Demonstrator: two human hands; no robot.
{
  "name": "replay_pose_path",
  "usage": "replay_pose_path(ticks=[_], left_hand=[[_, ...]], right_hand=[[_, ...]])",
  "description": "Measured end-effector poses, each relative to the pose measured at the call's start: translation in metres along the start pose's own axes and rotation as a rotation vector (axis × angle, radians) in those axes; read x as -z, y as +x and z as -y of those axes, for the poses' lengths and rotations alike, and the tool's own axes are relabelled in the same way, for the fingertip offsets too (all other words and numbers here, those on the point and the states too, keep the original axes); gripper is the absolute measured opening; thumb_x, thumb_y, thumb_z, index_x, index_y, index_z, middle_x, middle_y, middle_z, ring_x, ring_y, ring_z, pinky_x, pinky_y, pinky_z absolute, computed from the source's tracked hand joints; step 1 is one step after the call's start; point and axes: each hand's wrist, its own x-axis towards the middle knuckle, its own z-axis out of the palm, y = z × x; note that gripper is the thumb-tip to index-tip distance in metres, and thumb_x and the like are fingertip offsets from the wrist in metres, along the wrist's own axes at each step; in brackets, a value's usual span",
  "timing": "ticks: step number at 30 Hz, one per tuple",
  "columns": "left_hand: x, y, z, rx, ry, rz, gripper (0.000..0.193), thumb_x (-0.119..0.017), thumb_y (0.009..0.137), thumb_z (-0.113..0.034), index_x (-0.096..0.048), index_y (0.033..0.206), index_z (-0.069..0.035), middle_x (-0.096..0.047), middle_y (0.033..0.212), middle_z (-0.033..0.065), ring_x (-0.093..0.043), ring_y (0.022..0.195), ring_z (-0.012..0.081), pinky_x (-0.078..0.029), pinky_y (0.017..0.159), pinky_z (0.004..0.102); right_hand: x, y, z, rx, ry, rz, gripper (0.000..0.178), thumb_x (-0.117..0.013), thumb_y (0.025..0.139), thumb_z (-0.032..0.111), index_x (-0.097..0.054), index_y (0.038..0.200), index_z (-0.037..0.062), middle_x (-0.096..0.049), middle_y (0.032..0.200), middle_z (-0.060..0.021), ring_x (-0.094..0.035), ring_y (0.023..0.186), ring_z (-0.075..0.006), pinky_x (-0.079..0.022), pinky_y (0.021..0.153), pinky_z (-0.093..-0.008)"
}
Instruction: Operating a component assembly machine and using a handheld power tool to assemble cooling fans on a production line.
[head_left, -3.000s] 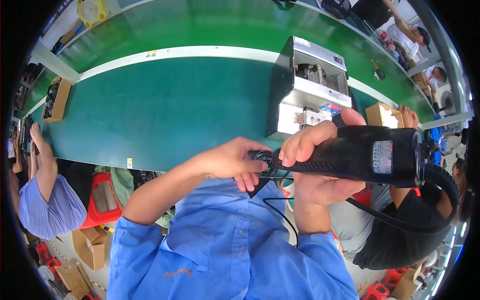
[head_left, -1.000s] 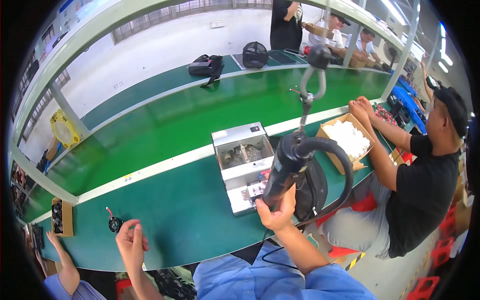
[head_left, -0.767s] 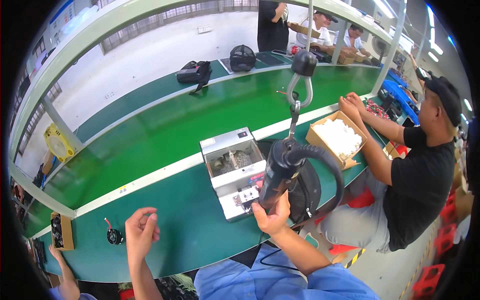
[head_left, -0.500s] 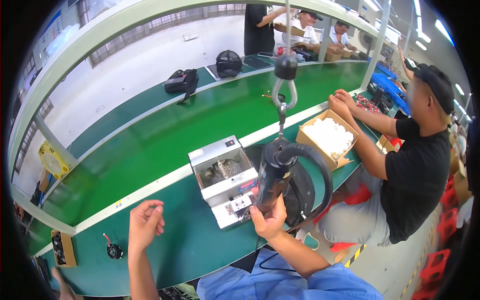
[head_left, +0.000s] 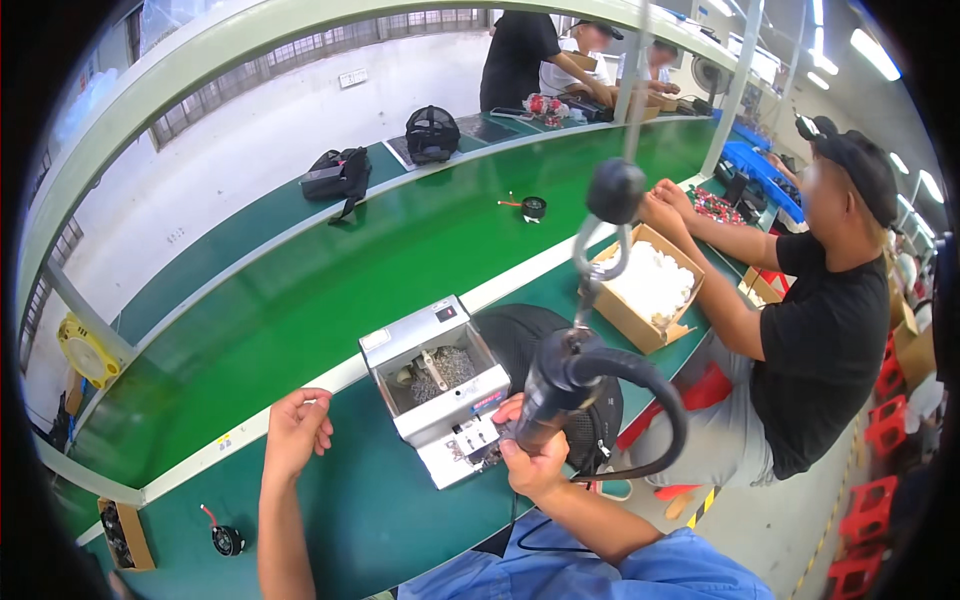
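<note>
My right hand (head_left: 535, 462) is wrapped around a black electric screwdriver (head_left: 555, 385) that hangs from a metal hook (head_left: 600, 255) and tilts with its top to the right. Its lower end is at the front of a silver screw feeder (head_left: 437, 385), where my hand hides the tip. Small metal screws (head_left: 450, 368) lie in the feeder's tray. Off to the left, above the green table, my left hand (head_left: 297, 430) is raised with loosely bent fingers and nothing visible in them. A small round black motor with a red wire (head_left: 228, 541) lies left of that forearm.
A green conveyor belt (head_left: 300, 300) runs behind the table, carrying another small motor (head_left: 533, 207). Behind the feeder lies a black bag (head_left: 520, 330). A cardboard box of white parts (head_left: 655, 330) stands beside a seated co-worker (head_left: 830, 330). Another box (head_left: 135, 530) is far left.
The screwdriver's top has swung right and it leans more, its lower end still at the feeder. My left hand's fingers have shifted slightly. The whole view has shifted a little.
</note>
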Motion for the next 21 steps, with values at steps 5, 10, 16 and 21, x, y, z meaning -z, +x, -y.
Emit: replay_pose_path(ticks=[5,10,16,21], left_hand=[[0.001,0.025,0.0,0.024,-0.015,0.054,0.03,-0.053,0.096,-0.024,-0.057,0.112,0.001,-0.061,0.07,0.0071,-0.054,0.049,0.0096,-0.04,0.038,0.0207],[-0.013,0.075,-0.021,0.059,-0.022,0.088,0.046,-0.05,0.097,-0.032,-0.047,0.129,0.0,-0.062,0.086,0.0111,-0.059,0.061,0.0129,-0.043,0.041,0.0231],[-0.048,0.157,-0.019,0.017,-0.049,0.306,0.033,-0.053,0.096,-0.026,-0.057,0.115,0.001,-0.063,0.087,0.0098,-0.059,0.063,0.0117,-0.043,0.041,0.0228],[-0.088,0.179,0.006,-0.084,-0.136,0.291,0.019,-0.053,0.094,-0.015,-0.064,0.093,0.001,-0.063,0.071,0.0059,-0.054,0.05,0.0078,-0.041,0.043,0.0214]], right_hand=[[0.002,0.003,-0.004,0.043,0.021,0.0,0.034,-0.061,0.082,0.019,-0.05,0.108,0.0004,-0.06,0.095,-0.0171,-0.055,0.09,-0.0269,-0.044,0.082,-0.0416],[0.008,0.009,-0.006,0.12,-0.062,0.078,0.038,-0.059,0.083,0.027,-0.044,0.108,0.0023,-0.058,0.094,-0.0162,-0.052,0.092,-0.0263,-0.041,0.086,-0.0411],[0.006,0.016,-0.011,0.207,-0.201,0.126,0.045,-0.059,0.081,0.04,-0.043,0.103,0.0046,-0.057,0.085,-0.0136,-0.051,0.082,-0.0224,-0.041,0.079,-0.0371],[0.005,0.013,-0.01,0.179,-0.249,0.1,0.05,-0.058,0.084,0.051,-0.044,0.103,0.0068,-0.058,0.083,-0.0107,-0.051,0.081,-0.0205,-0.04,0.08,-0.0357]])
